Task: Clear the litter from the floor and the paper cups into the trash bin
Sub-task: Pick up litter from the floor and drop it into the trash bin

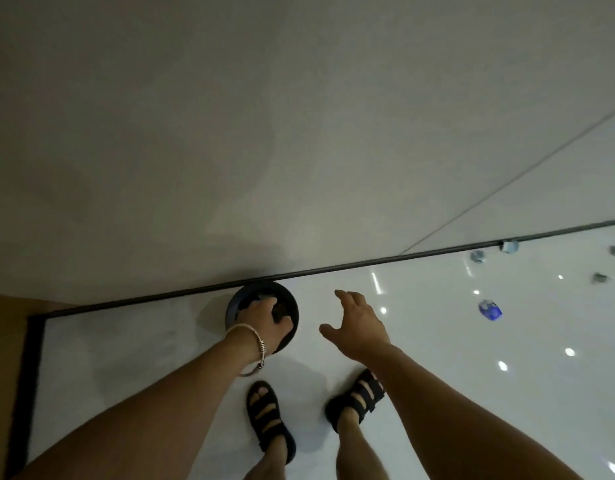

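A round black trash bin point(288, 306) stands on the white floor against the wall. My left hand point(259, 315), a bangle on its wrist, reaches down into the bin's mouth with bent fingers. Whether it holds anything is hidden. A pale scrap shows just past its fingertips inside the bin. My right hand point(359, 323) hovers to the right of the bin, fingers spread and holding nothing. A blue crumpled piece of litter point(490, 310) lies on the floor further right. Several smaller grey-blue scraps point(477, 256) lie beyond it near the wall's base.
A grey wall point(299, 133) rises right behind the bin, with a dark skirting strip point(403, 259) along its foot. A brown panel point(4, 358) borders the floor at the left. My two sandalled feet point(268, 414) stand just in front of the bin. The glossy floor reflects ceiling lights.
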{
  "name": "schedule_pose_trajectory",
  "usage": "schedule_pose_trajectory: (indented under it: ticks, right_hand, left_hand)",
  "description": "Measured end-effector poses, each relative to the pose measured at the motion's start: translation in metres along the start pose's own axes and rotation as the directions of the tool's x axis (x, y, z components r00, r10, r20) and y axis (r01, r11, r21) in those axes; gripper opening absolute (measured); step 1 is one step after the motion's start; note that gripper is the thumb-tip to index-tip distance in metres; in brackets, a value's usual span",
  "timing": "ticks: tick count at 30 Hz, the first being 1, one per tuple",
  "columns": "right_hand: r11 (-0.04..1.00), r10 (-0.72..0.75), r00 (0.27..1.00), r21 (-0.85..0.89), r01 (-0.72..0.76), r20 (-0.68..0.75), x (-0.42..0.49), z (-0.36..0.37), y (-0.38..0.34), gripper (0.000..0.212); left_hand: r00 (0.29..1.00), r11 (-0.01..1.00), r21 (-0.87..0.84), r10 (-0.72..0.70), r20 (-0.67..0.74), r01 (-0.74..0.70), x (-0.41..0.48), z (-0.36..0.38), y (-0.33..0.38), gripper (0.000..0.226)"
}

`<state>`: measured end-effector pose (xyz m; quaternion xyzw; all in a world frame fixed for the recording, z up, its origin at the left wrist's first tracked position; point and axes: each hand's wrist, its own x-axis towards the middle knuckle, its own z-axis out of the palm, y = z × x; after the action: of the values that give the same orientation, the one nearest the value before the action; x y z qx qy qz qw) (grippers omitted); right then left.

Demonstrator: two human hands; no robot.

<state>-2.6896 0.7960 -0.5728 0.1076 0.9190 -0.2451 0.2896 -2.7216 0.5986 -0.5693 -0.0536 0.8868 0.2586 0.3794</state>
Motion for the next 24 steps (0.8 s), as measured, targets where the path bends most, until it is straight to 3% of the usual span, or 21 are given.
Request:
schedule_pose_trajectory:
  ticks: [5, 11, 18, 24]
  right_hand:
    - [0.983, 0.158, 0.976, 0.114, -0.142, -0.150, -0.078, -0.085, 0.062, 0.079]
    - [0.919, 0.351, 0.896, 0.284, -0.273, -0.273, -0.168, -0.150, 0.174, 0.077]
    - [0.801, 0.542, 0.818, 0.414, -0.432, -0.194, -0.272, -0.159, 0.331, 0.078]
    - [0.744, 0.625, 0.767, 0.411, -0.527, -0.147, -0.305, -0.188, 0.437, 0.077]
  left_hand:
    - [0.982, 0.973, 0.134, 0.179, 0.060, -0.185, -0.040, 0.007, 0.121, 0.064]
    - [0.912, 0.873, 0.268, 0.375, 0.164, -0.407, -0.093, 0.064, 0.260, 0.063]
    - [0.878, 0.779, 0.416, 0.360, 0.314, -0.469, -0.143, 0.177, 0.361, 0.063]
    - [0.856, 0.790, 0.372, 0.348, 0.382, -0.487, -0.149, 0.252, 0.440, 0.064]
